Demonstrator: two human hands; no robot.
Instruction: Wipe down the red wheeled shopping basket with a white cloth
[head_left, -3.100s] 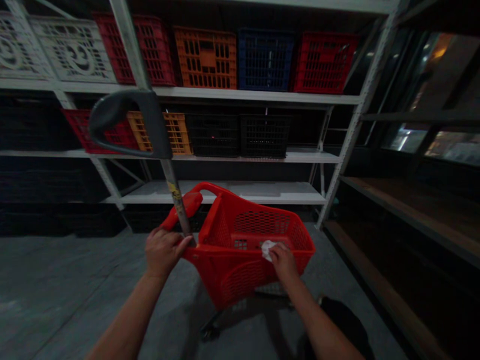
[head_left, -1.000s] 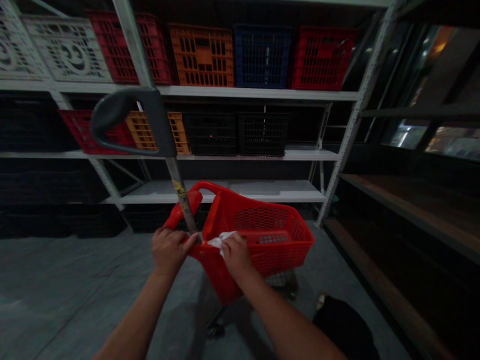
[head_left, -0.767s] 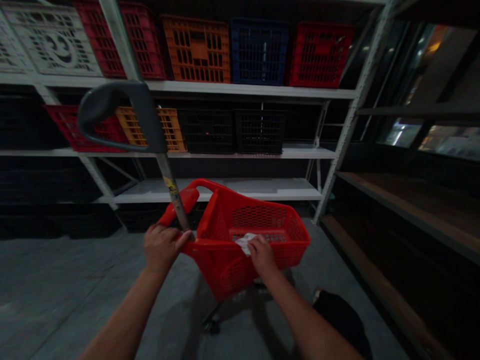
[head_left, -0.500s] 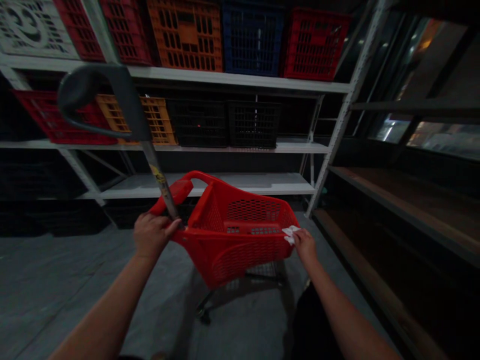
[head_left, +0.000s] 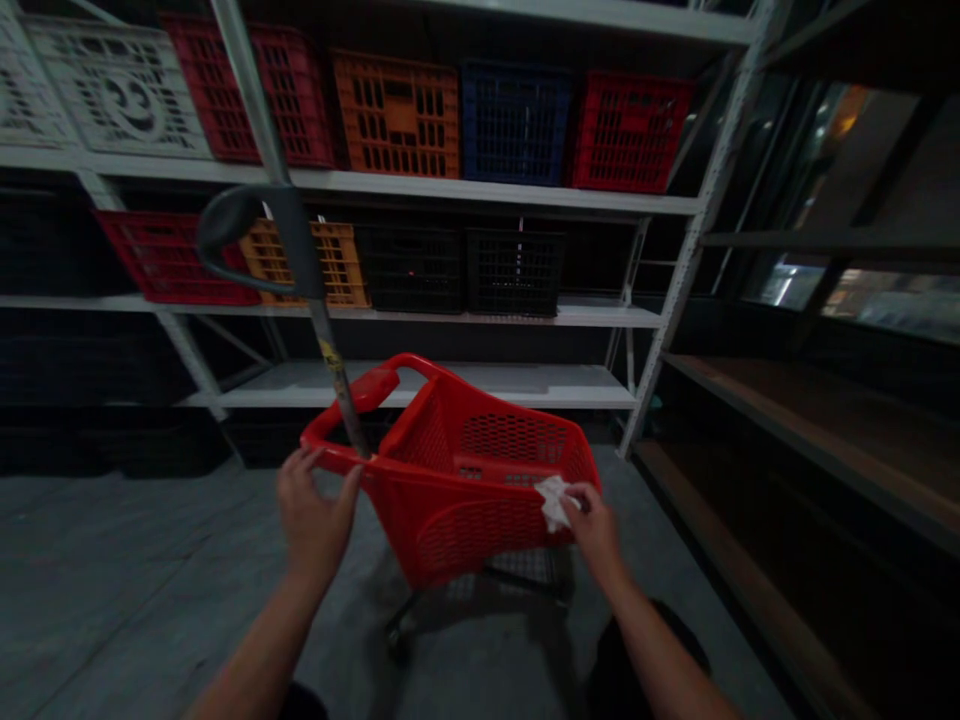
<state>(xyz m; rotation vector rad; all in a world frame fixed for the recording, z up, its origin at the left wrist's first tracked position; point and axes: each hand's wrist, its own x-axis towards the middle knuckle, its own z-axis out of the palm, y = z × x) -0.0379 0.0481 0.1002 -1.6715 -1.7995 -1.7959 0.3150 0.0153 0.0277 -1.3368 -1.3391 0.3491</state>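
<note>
A red plastic shopping cart (head_left: 480, 500) stands on the floor in front of me, its basket toward the right and its handle toward the left. At the handle's near corner is my left hand (head_left: 315, 510), its thumb and fingers apart and the fingertips at the red rim. My right hand (head_left: 592, 525) pinches a crumpled white tissue (head_left: 553, 502) against or very close to the basket's near side. A metal pole (head_left: 337, 375) with a grey loop grip (head_left: 259, 240) rises from the cart beside the handle.
Behind the cart stands a white metal rack (head_left: 495, 190) with crates in several colours, among them an orange crate (head_left: 397, 115) and a blue crate (head_left: 516, 125). Along the right side runs a dark shelf unit (head_left: 810, 420). The grey floor (head_left: 135, 570) extends to the left.
My left hand has loosened from the handle by the pole's base and lowered, fingers spread. My right hand has moved left and down along the basket's rim with the tissue.
</note>
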